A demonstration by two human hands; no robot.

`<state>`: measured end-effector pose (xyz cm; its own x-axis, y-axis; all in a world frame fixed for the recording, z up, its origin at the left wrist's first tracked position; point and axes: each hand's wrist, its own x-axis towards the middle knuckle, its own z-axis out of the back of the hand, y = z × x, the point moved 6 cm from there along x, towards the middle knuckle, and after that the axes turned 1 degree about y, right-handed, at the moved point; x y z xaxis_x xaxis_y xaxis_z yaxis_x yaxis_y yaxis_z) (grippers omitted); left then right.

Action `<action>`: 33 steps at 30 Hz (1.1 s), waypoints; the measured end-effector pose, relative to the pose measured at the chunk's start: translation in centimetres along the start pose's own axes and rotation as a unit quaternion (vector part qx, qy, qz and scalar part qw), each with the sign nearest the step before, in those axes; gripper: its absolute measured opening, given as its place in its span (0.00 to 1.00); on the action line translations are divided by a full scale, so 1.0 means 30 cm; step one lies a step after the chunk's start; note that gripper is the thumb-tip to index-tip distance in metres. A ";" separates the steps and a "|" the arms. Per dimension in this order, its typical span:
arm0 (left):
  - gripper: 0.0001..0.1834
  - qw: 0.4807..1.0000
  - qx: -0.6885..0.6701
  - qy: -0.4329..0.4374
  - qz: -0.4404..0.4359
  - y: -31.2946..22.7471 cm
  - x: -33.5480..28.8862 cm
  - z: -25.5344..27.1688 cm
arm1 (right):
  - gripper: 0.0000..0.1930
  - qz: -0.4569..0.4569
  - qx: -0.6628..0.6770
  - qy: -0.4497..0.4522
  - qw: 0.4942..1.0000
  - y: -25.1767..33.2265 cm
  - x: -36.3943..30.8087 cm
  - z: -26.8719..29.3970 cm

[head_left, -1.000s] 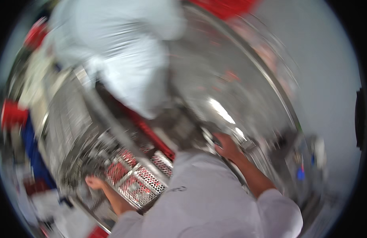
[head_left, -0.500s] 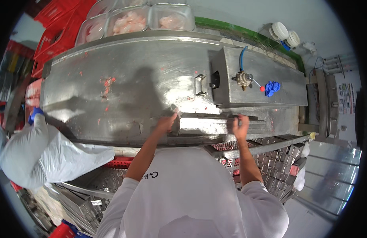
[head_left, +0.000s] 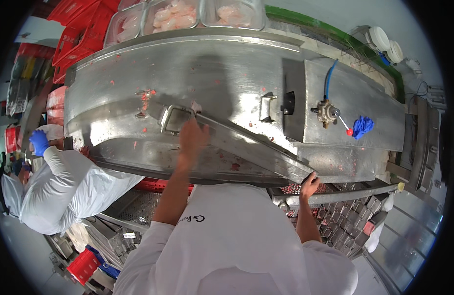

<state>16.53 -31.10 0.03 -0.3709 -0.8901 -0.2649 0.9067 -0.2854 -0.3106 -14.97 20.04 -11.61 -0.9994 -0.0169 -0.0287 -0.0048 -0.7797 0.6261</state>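
Note:
A long, narrow stainless steel mould (head_left: 256, 143) lies slantwise over the steel table, its left end farther from me and its right end at the near edge. At the left end is a metal loop handle (head_left: 169, 119). My left hand (head_left: 191, 140) is closed at that end, beside the handle; its fingertips are partly hidden and slightly blurred. My right hand (head_left: 310, 187) grips the near right end, fingers wrapped over its edge. Both hands are bare.
A steel housing (head_left: 374, 103) with a valve lever (head_left: 328, 112) and a blue glove (head_left: 363, 127) is at right. Trays of pale meat (head_left: 173, 17) line the back. A co-worker (head_left: 65, 182) stands at left. Stacked metal moulds (head_left: 345, 221) sit below the table's right edge.
The mould has swung from lying along the near edge to a slant, its left end moved away and leftward. My right hand has moved nearer and right, onto its end.

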 end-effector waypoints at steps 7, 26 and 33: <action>0.45 0.982 0.128 -0.140 -0.008 0.073 0.096 -0.109 | 0.26 -0.026 0.086 0.164 0.982 0.233 -0.171 -0.152; 0.68 0.931 0.009 0.042 -0.362 0.854 0.519 0.392 | 0.18 0.111 0.177 0.084 0.974 0.948 -0.037 -0.308; 0.72 0.941 -0.006 0.153 -0.302 0.904 0.612 0.300 | 0.17 0.158 0.112 0.074 0.978 1.017 -0.042 -0.335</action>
<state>36.12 -58.39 -5.04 -0.8600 -0.4223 -0.2865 0.5102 -0.7005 -0.4990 -13.53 -10.02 -0.29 -0.9367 -0.3380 0.0909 0.2793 -0.5652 0.7763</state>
